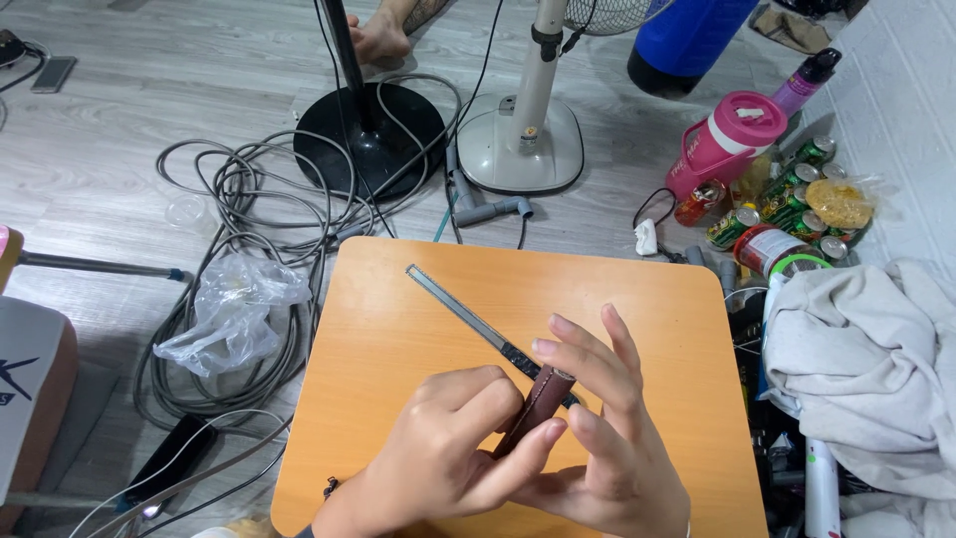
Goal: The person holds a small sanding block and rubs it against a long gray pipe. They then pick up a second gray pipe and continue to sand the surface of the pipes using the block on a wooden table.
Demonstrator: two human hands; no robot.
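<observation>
Both my hands meet over the near half of a small orange table [418, 329]. My left hand [448, 453] pinches a slim dark brown leather sheath [541, 403] between thumb and fingers. My right hand [607, 428] cups the same sheath from the right, its fingers spread beside the sheath's upper end. A long thin grey metal tool [460, 311] with a dark handle lies diagonally on the table, its handle end running under my fingers.
A tangle of grey cables [249, 199], a crumpled clear plastic bag [234, 309], a black stand base [368, 134] and a white fan base [518, 139] lie on the floor beyond. At the right are drink cans [787, 204], a pink tumbler [722, 144] and grey cloth [866, 349].
</observation>
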